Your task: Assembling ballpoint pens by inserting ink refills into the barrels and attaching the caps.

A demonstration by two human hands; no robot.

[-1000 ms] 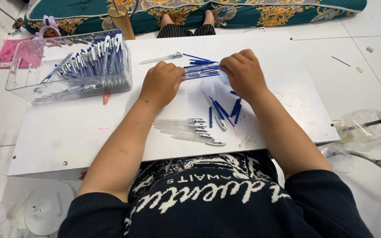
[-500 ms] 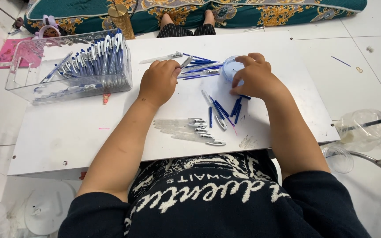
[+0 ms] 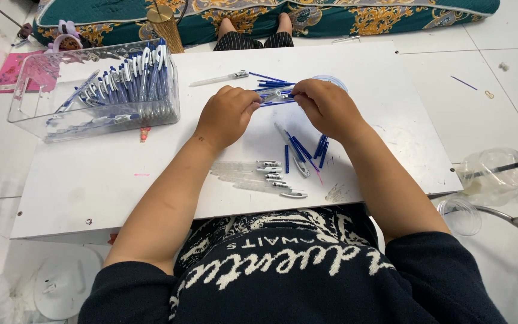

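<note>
My left hand (image 3: 228, 115) and my right hand (image 3: 326, 107) meet over the far middle of a white board (image 3: 97, 186). Together they pinch a clear pen barrel (image 3: 276, 95), one hand at each end. Loose blue refills (image 3: 271, 80) lie just beyond the hands. More blue refills (image 3: 307, 149) lie under my right wrist. A row of clear pen barrels (image 3: 259, 175) lies near the board's front edge, below my left forearm. A single clear pen (image 3: 218, 78) lies at the far side.
A clear plastic box (image 3: 100, 90) full of blue-capped pens stands at the board's far left. A small clear dish (image 3: 333, 80) shows behind my right hand. Clear plastic cups (image 3: 491, 174) sit on the floor at right. Another person's feet (image 3: 253, 25) rest beyond the board.
My right hand has moved left from the small clear dish to meet my left hand. Both now grip the clear barrel between them.
</note>
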